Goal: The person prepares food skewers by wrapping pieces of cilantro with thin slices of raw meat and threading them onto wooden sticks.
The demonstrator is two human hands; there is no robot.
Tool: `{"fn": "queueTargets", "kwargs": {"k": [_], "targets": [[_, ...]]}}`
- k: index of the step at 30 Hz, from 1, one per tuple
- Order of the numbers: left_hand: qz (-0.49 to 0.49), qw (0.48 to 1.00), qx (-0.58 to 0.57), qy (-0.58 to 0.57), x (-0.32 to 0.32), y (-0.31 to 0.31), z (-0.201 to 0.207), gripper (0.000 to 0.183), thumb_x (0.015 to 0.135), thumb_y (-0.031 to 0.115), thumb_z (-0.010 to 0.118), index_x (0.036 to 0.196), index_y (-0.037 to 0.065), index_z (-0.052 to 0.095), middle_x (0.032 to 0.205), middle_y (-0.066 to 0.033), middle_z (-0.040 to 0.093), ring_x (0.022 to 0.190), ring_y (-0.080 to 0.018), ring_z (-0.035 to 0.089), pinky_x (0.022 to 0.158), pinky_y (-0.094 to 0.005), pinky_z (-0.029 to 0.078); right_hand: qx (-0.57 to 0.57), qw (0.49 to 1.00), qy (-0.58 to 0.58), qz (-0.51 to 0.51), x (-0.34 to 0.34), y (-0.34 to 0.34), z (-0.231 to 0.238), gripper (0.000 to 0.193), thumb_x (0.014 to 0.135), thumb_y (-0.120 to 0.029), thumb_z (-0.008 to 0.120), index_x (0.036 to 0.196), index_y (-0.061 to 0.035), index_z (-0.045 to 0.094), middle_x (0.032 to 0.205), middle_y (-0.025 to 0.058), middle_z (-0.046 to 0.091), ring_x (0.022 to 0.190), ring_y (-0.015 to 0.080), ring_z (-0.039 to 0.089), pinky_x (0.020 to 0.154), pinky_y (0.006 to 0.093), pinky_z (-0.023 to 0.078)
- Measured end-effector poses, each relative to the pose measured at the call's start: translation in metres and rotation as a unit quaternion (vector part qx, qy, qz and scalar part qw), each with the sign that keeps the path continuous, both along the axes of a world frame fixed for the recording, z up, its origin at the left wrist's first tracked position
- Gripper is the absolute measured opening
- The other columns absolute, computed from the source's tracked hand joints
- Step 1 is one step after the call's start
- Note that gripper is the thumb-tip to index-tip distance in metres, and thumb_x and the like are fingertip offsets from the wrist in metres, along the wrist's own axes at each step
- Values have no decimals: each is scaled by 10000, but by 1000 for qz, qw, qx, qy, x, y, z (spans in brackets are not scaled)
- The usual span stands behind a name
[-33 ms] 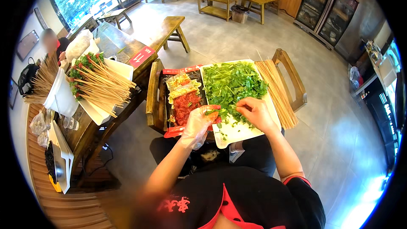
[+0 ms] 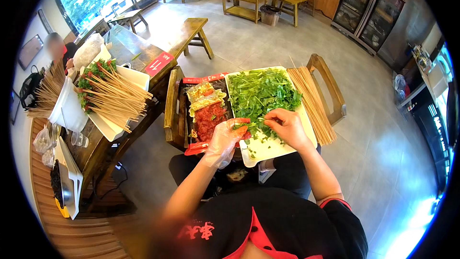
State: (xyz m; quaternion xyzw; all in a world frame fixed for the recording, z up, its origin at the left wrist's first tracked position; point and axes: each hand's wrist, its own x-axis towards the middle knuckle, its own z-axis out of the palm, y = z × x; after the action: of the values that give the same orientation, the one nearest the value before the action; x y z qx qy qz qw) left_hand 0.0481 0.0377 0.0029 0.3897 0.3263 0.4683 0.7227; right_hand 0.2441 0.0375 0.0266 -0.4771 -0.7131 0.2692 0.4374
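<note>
My left hand [image 2: 224, 136], in a clear plastic glove, is closed around a small bunch of leafy green herbs [image 2: 250, 127], with a bit of red meat at its fingertips. Close by on the right, my bare right hand [image 2: 287, 127] pinches at the herbs' stem end; what exactly lies between its fingertips is too small to make out. Under both hands is a white tray [image 2: 263, 151] heaped with green herbs [image 2: 263, 91]. Left of it, a dark tray contains red minced meat [image 2: 209, 121] and yellowish folded pieces [image 2: 207, 100]. Bare wooden skewers [image 2: 314, 105] lie along the white tray's right edge.
These trays rest on a wooden chair [image 2: 173, 110] in front of my knees. On the left table, finished herb skewers [image 2: 115, 91] fill a white tray beside a white tub [image 2: 70, 108] of skewers. A person [image 2: 60, 50] sits beyond. A bench [image 2: 194, 38] stands ahead.
</note>
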Motion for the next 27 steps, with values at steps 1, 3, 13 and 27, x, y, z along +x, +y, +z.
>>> {"fn": "queueTargets", "kwargs": {"k": [1, 3, 13, 27], "targets": [[-9, 1000, 3, -2, 3, 0, 0, 211, 814, -36, 574, 1024, -25, 565, 913, -60, 595, 790, -104, 573, 695, -229, 489, 37, 999, 14, 17, -7, -2, 3, 101, 745, -44, 644, 829, 1, 613, 748, 108, 606, 620, 195, 579, 557, 280, 449], [-16, 999, 21, 25, 7, 2, -11, 243, 816, -25, 573, 1056, -40, 538, 925, -71, 594, 791, -108, 573, 697, -241, 491, 57, 997, -10, 56, -18, -3, 5, 93, 744, -39, 641, 823, 2, 613, 742, 111, 604, 637, 232, 587, 570, 293, 462], [5, 996, -85, -38, 14, 0, -5, 258, 800, -34, 589, 1047, -36, 514, 862, -59, 589, 750, -109, 575, 685, -251, 507, 62, 990, -32, 119, -9, -2, 2, 174, 767, 17, 569, 936, 9, 612, 905, 124, 603, 811, 280, 590, 708, 314, 481], [49, 995, -70, -50, 4, 5, -12, 182, 832, -4, 562, 1008, -8, 517, 911, -98, 603, 793, -172, 609, 700, -309, 543, -135, 990, 38, 7, 22, 5, -24, 165, 775, -38, 629, 933, 13, 621, 806, 67, 616, 684, 139, 579, 615, 251, 467]]}}
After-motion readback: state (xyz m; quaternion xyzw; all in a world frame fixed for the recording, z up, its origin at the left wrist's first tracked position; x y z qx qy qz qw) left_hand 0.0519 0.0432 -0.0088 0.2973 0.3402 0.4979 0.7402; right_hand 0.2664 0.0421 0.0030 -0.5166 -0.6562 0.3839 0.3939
